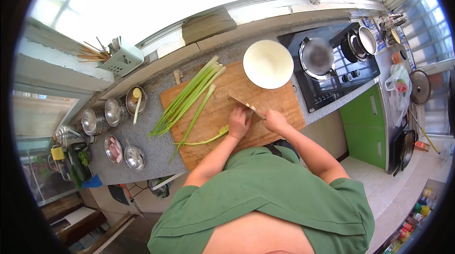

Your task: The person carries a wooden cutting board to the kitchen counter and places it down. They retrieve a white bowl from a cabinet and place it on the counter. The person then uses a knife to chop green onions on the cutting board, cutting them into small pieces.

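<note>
On the wooden cutting board (270,133), my right hand (275,121) grips the handle of a kitchen knife (241,101), its blade slanting to the far left. My left hand (240,123) is closed with curled fingers, pressed down just left of the blade. A green stalk (204,140) with yellowish leaves runs under that hand, and its held end is hidden by the fingers. A few small pale pieces (251,106) lie against the knife. Farther left, a bundle of long green stalks (189,95) lies slanted across the board, with one loose stalk (198,111) beside it.
A white bowl (268,64) stands at the board's far right edge, next to the black gas stove (310,93) with a pot (316,58). Metal bowls (113,149) are on the left counter (154,159). A utensil holder (123,58) stands on the sill.
</note>
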A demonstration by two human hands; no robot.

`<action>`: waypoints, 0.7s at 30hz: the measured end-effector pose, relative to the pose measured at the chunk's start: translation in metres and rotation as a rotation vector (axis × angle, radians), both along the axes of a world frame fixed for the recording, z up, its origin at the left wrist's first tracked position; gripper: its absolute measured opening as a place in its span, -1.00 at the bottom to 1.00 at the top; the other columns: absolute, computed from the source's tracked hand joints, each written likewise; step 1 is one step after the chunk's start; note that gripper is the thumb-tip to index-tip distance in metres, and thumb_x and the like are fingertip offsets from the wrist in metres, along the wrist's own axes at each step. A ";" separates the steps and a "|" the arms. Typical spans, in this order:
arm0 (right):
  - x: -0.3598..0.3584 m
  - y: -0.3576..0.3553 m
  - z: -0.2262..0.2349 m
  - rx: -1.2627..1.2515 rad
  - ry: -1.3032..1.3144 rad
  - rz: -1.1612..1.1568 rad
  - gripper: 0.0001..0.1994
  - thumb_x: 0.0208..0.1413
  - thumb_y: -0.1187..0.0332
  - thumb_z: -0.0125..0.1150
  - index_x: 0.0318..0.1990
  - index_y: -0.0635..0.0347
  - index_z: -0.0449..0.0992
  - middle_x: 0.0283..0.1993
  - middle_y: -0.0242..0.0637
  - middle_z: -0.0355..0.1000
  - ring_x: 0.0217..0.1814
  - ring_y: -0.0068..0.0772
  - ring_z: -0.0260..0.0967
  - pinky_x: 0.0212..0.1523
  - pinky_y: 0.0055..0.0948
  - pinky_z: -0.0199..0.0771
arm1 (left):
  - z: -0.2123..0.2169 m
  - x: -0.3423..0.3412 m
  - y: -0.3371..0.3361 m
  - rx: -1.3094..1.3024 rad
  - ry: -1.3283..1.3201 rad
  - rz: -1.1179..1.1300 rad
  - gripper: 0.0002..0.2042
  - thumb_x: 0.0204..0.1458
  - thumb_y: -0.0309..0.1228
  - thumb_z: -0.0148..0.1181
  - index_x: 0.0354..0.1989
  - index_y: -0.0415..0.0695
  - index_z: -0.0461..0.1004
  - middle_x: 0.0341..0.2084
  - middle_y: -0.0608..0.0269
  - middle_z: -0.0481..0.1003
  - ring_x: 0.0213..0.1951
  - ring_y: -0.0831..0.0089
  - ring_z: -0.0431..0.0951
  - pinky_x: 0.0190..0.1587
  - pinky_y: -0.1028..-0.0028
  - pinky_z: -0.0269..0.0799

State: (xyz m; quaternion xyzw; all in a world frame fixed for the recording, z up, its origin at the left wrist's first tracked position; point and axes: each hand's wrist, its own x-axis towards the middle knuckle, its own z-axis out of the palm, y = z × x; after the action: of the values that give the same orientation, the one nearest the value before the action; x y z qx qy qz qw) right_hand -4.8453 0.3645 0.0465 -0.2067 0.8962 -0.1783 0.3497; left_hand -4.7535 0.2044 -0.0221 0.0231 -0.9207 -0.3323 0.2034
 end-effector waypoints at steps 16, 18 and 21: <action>0.026 0.028 0.009 -0.130 0.104 -0.303 -0.52 -0.04 0.35 0.11 0.12 -0.19 0.51 -0.24 0.04 0.52 -0.15 0.08 0.47 -0.09 -0.08 0.46 | 0.027 0.022 -0.014 0.032 -0.037 -0.030 -0.68 -0.20 -0.44 0.37 -0.23 -0.15 0.43 -0.11 0.05 0.39 -0.05 0.04 0.41 -0.02 0.17 0.38; 0.028 0.030 0.020 -0.133 0.103 -0.315 -0.52 -0.04 0.34 0.11 0.13 -0.19 0.50 -0.24 0.05 0.52 -0.15 0.07 0.47 -0.09 -0.08 0.45 | 0.029 0.021 -0.012 0.067 -0.038 -0.007 -0.68 -0.20 -0.46 0.36 -0.22 -0.16 0.43 -0.10 0.05 0.39 -0.05 0.02 0.41 0.00 0.19 0.37; 0.036 0.036 0.036 -0.180 0.136 -0.332 -0.53 -0.03 0.38 0.09 0.12 -0.13 0.50 -0.31 0.08 0.50 -0.21 0.11 0.47 -0.13 -0.10 0.46 | 0.026 0.005 -0.009 0.072 -0.045 0.031 -0.70 -0.16 -0.47 0.32 -0.21 -0.16 0.44 -0.11 0.05 0.39 -0.07 0.01 0.41 -0.02 0.19 0.37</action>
State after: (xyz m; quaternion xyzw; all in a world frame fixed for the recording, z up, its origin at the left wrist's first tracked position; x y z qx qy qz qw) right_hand -4.8095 0.4006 0.0821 -0.0980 0.9200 -0.2986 0.2341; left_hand -4.7483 0.1953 0.0041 0.0520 -0.9120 -0.3613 0.1869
